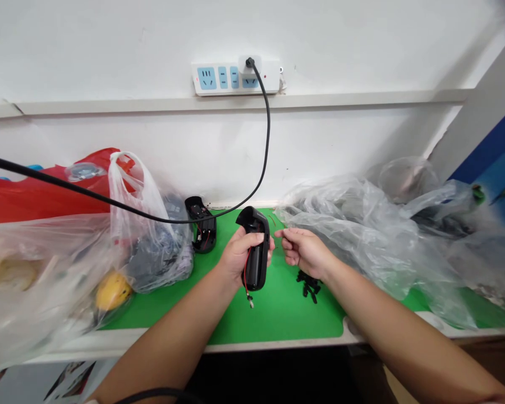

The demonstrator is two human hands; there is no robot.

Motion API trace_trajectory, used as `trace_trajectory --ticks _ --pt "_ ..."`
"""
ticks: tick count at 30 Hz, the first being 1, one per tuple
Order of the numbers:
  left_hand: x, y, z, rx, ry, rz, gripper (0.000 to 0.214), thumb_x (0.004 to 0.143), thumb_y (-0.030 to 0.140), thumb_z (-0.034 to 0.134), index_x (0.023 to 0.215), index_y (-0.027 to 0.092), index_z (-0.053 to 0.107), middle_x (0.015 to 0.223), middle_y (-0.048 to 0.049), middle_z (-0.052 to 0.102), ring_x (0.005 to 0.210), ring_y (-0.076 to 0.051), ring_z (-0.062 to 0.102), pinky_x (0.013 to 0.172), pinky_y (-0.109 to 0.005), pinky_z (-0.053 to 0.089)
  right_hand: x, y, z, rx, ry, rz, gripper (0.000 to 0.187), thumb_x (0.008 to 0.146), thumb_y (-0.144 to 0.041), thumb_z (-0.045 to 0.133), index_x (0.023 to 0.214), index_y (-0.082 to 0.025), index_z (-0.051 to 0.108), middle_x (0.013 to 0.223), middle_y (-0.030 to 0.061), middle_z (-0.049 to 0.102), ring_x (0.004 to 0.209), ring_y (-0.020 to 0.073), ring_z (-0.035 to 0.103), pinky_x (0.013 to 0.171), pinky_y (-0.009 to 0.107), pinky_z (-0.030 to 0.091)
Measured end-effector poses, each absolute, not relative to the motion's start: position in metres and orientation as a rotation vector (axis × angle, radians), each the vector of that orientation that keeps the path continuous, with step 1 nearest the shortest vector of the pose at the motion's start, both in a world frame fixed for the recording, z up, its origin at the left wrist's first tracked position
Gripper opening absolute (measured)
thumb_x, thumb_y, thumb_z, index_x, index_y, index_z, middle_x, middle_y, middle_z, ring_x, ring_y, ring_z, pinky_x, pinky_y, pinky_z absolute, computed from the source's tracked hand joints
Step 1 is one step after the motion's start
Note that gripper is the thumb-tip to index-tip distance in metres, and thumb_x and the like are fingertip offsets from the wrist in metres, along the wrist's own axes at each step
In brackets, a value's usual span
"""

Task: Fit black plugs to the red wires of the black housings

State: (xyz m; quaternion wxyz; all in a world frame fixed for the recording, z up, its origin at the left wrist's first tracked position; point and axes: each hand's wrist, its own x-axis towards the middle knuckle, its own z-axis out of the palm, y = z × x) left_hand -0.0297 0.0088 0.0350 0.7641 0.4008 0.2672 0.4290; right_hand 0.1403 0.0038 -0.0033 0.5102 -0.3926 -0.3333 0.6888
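Observation:
My left hand (236, 251) is wrapped round a black plastic housing (258, 264), held upright above the green mat (278, 320). A red wire (246, 272) with a small pale connector at its end hangs from the housing. Just to the right, my right hand (303, 247) is closed, thumb and forefinger pinched together near the housing; whatever they hold is too small to make out. Under that hand lies a small pile of black plastic parts (309, 285). A second black housing (202, 224) with wires inside rests on the mat to the left.
Clear plastic bags (362, 224) crowd the right side. On the left are a tied bag with grey contents (160, 247), a yellow round object (113, 290) and red plastic (46, 191). A black cable (269, 134) runs from the wall power strip (214, 78) across the view.

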Motion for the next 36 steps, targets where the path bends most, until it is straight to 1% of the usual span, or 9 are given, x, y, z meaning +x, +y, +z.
trace_trajectory --ticks 3,6,9,13,15,20,26,31,36 --pt "-0.03 0.009 0.035 0.893 0.572 0.934 0.035 0.065 0.026 0.068 0.091 0.017 0.046 0.066 -0.0022 0.062 0.047 -0.011 0.053 0.039 -0.02 0.042 0.14 0.002 -0.001 -0.923 -0.814 1.661 0.025 0.076 -0.027 0.065 0.096 -0.014 0.057 0.055 -0.0058 0.048 0.039 0.0065 0.038 0.038 0.021 0.036" --pt "-0.029 0.01 0.034 0.904 0.574 0.945 0.035 0.065 0.025 0.068 0.091 0.016 0.046 0.066 -0.0025 0.062 0.046 -0.012 0.053 0.039 -0.02 0.042 0.139 0.0 0.0 -0.878 -0.856 1.634 0.027 0.08 -0.025 0.062 0.103 -0.019 0.05 0.06 -0.005 0.056 0.037 0.0074 0.04 0.04 0.024 0.041" --pt "-0.028 0.01 0.034 0.901 0.582 0.946 0.036 0.065 0.025 0.068 0.091 0.017 0.044 0.065 -0.0025 0.063 0.046 -0.012 0.053 0.039 -0.021 0.042 0.139 -0.001 0.001 -0.835 -0.879 1.64 0.023 0.083 -0.03 0.063 0.097 -0.02 0.047 0.072 -0.0004 0.065 0.042 0.0095 0.051 0.048 0.028 0.05" --pt "-0.028 0.01 0.032 0.887 0.623 0.959 0.039 0.064 0.024 0.069 0.092 0.017 0.043 0.065 -0.0023 0.063 0.046 -0.013 0.054 0.039 -0.022 0.043 0.143 -0.002 0.003 -0.718 -0.897 1.754 0.021 0.082 -0.032 0.067 0.089 -0.016 0.054 0.083 0.0047 0.067 0.061 0.0121 0.064 0.064 0.03 0.055" --pt "-0.027 0.011 0.032 0.894 0.639 0.957 0.038 0.065 0.025 0.068 0.092 0.016 0.044 0.065 -0.0028 0.063 0.046 -0.013 0.054 0.039 -0.022 0.043 0.145 -0.003 0.005 -0.62 -0.89 1.772 0.019 0.081 -0.028 0.069 0.089 -0.015 0.059 0.083 0.0028 0.065 0.065 0.01 0.062 0.066 0.026 0.055" --pt "-0.026 0.01 0.032 0.917 0.659 0.986 0.036 0.067 0.026 0.068 0.093 0.016 0.045 0.066 -0.003 0.064 0.047 -0.014 0.056 0.04 -0.023 0.045 0.147 -0.005 0.009 -0.542 -0.851 1.731 0.017 0.077 -0.022 0.073 0.091 -0.013 0.068 0.072 -0.0013 0.058 0.057 0.005 0.054 0.054 0.017 0.052" --pt "-0.024 0.008 0.033 0.925 0.73 1.012 0.037 0.067 0.026 0.068 0.093 0.017 0.043 0.066 -0.003 0.066 0.047 -0.014 0.058 0.044 -0.025 0.048 0.148 -0.006 0.01 -0.599 -0.84 1.686 0.026 0.074 -0.024 0.075 0.098 -0.016 0.069 0.075 -0.0009 0.061 0.057 0.0053 0.056 0.056 0.018 0.055" --pt "-0.024 0.008 0.032 0.944 0.756 1.014 0.039 0.067 0.027 0.069 0.095 0.017 0.044 0.066 -0.0017 0.065 0.046 -0.014 0.058 0.045 -0.026 0.048 0.147 -0.006 0.01 -0.601 -0.876 1.688 0.022 0.077 -0.027 0.073 0.096 -0.016 0.068 0.077 0.0007 0.065 0.058 0.0057 0.059 0.06 0.02 0.057" --pt "-0.022 0.008 0.032 0.948 0.793 1.059 0.042 0.066 0.025 0.071 0.097 0.017 0.044 0.069 -0.0012 0.066 0.048 -0.013 0.058 0.048 -0.026 0.049 0.144 -0.01 0.013 -0.59 -0.907 1.704 0.019 0.078 -0.028 0.072 0.091 -0.016 0.068 0.085 0.0035 0.068 0.067 0.0086 0.064 0.071 0.025 0.058"
